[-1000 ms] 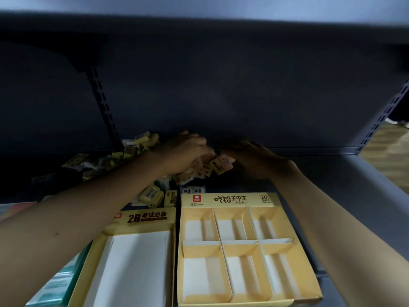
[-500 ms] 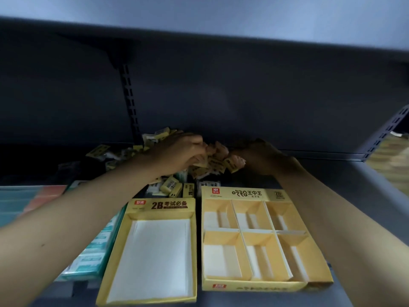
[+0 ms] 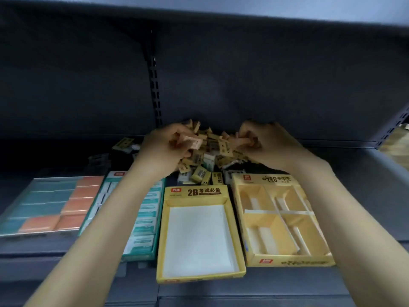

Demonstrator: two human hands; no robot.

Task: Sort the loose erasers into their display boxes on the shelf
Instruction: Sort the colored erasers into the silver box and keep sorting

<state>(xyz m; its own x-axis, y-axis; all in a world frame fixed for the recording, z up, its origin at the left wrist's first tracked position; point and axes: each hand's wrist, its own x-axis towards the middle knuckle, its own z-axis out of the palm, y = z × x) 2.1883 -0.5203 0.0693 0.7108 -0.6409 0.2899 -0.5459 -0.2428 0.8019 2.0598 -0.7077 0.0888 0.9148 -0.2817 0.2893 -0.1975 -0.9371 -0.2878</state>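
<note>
A heap of loose yellow erasers [image 3: 212,149] lies at the back of the dark shelf [image 3: 365,191]. My left hand [image 3: 164,145] is over the heap's left side and pinches a pale orange eraser [image 3: 192,143]. My right hand [image 3: 269,142] is over the right side, fingers curled around a few small erasers [image 3: 242,141]. In front stand two yellow display boxes with nothing in them: an undivided one marked 2B [image 3: 197,235] and a divided one [image 3: 281,220] to its right.
A teal box of white erasers [image 3: 146,220] sits left of the 2B box, partly under my left forearm. Further left is a clear tray of teal and orange erasers [image 3: 51,204]. A slotted upright [image 3: 155,85] runs up the back panel.
The view has shifted left, so the boxes now appear further right and the trays on the left show. Both hands have drawn apart, each lifting erasers from the heap.
</note>
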